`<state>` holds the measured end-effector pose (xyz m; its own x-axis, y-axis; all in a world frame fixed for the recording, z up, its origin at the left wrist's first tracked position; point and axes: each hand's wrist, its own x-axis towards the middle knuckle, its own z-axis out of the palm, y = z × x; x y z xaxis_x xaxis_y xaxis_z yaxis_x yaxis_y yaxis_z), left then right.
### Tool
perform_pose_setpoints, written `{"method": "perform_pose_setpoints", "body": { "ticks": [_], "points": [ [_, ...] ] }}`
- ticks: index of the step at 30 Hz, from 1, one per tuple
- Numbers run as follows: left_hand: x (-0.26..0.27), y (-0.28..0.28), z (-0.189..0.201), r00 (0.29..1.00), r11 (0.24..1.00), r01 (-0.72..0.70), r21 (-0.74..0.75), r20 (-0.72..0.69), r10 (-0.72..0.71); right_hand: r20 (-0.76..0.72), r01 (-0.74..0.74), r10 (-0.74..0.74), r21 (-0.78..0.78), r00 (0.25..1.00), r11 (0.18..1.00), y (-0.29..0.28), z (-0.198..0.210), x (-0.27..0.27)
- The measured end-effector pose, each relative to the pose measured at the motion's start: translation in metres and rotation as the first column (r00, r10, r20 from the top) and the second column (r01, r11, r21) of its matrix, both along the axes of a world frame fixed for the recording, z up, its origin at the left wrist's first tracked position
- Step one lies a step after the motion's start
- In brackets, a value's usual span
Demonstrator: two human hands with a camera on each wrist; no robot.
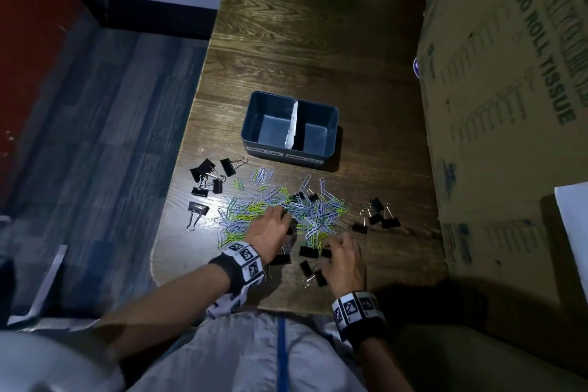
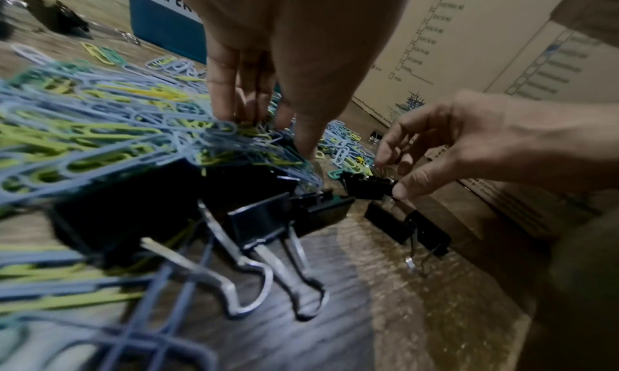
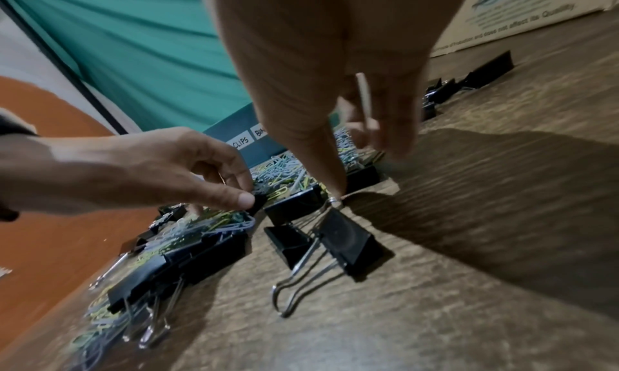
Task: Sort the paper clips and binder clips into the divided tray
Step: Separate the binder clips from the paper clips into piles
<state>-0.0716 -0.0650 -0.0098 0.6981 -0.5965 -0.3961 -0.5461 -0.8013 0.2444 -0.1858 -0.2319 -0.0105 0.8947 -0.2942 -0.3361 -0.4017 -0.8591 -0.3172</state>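
Observation:
A blue divided tray [image 1: 254,124] stands mid-table with a white divider. Its front labels read paper clips on the left and binder clips on the right, and both halves look bare. In front of it spreads a heap of blue, green and yellow paper clips [image 1: 305,210]. My left hand [image 1: 284,221] reaches into the heap. Its thumb and fingertips [image 3: 246,199] pinch a small black binder clip [image 3: 259,200] half buried there. My right hand [image 1: 332,247] is at the near group of black binder clips [image 1: 308,251] and pinches one of them [image 2: 366,188] between thumb and fingers.
More black binder clips lie at the left [image 1: 210,178] and the right [image 1: 378,216] of the heap. A tall cardboard box [image 1: 509,105] walls off the table's right side. The table's left edge [image 1: 178,200] drops to the floor close to the left clips.

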Motion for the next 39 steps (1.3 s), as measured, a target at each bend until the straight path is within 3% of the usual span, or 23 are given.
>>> {"method": "perform_pose_setpoints", "body": {
  "ticks": [6,14,18,23,28,32,36,39],
  "points": [
    [-0.010,-0.021,0.001,0.995,0.991,0.095,0.091,0.023,-0.097,-0.033,0.033,-0.031,0.034,0.999,0.999,0.000,-0.003,0.001],
    [-0.005,-0.017,0.000,0.998,0.998,0.060,-0.021,0.027,-0.059,-0.007,0.154,-0.155,0.125,0.988,0.980,0.003,-0.005,0.009],
    [0.003,-0.010,0.008,0.998,0.989,0.005,-0.150,-0.057,-0.014,0.025,0.203,-0.209,0.143,0.978,0.969,-0.002,-0.014,0.006],
    [0.020,0.014,0.024,0.959,0.923,-0.148,-0.355,-0.280,0.047,0.004,0.139,-0.140,0.076,0.990,0.987,-0.003,-0.022,0.004],
    [0.049,0.052,0.040,0.936,0.864,-0.288,-0.412,-0.310,0.164,-0.001,0.151,-0.152,0.072,0.988,0.986,-0.003,-0.018,0.008],
    [0.077,0.084,0.040,0.921,0.816,-0.374,-0.441,-0.282,0.270,0.020,0.209,-0.215,0.172,0.976,0.963,-0.003,-0.017,0.006],
    [0.099,0.111,0.029,0.865,0.777,-0.484,-0.403,-0.084,0.495,0.047,0.242,-0.266,0.288,0.963,0.926,-0.013,-0.008,0.009],
    [0.105,0.124,0.021,0.833,0.778,-0.526,-0.344,-0.022,0.554,0.003,0.252,-0.272,0.365,0.962,0.896,-0.030,0.001,0.017]
  ]
}}
